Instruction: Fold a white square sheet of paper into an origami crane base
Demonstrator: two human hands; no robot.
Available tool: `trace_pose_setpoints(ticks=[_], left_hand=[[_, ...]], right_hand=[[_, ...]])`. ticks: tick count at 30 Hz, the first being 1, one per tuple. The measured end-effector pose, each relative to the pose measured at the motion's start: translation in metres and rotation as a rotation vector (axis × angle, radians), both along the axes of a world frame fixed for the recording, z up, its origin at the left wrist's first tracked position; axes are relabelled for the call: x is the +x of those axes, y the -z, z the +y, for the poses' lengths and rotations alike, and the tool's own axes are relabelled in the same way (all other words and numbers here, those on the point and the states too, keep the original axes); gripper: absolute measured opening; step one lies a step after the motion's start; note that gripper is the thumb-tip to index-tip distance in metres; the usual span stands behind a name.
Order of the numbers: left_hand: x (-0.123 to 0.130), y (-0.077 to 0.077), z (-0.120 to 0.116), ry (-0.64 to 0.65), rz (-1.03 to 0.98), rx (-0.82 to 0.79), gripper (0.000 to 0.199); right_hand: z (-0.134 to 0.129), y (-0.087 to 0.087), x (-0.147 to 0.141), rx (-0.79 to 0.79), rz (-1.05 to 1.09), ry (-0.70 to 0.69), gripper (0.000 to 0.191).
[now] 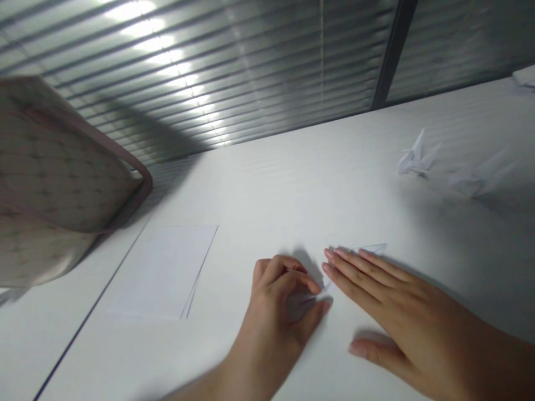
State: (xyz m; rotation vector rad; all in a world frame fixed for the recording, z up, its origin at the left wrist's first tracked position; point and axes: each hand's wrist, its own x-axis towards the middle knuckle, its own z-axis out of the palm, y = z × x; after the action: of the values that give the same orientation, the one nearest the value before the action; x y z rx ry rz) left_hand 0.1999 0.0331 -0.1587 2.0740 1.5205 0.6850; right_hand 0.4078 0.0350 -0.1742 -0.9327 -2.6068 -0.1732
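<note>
A small piece of folded white paper lies on the white table, mostly covered by my hands. Its pointed tip shows beyond the fingers of my right hand, which lies flat across it with fingers stretched out and thumb apart. My left hand pinches the near left end of the paper between thumb and forefinger, and its other fingers are curled. The folds between the two hands are hidden.
Two white paper cranes stand at the back right. Left of my hands lies a small stack of white paper sheets. A patterned bag stands at the far left, near a table seam. Window blinds border the table's back edge.
</note>
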Motion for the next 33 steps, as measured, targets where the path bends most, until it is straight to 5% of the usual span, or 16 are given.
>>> trace_pose_setpoints(ticks=[5, 33], left_hand=[[0.005, -0.003, 0.001, -0.003, 0.048, -0.011, 0.004], [0.003, -0.005, -0.005, -0.099, 0.114, -0.065, 0.016]], right_hand=[[-0.002, 0.007, 0.001, -0.011, 0.056, 0.05, 0.053], [-0.005, 0.011, 0.006, -0.16, 0.024, 0.014, 0.061]])
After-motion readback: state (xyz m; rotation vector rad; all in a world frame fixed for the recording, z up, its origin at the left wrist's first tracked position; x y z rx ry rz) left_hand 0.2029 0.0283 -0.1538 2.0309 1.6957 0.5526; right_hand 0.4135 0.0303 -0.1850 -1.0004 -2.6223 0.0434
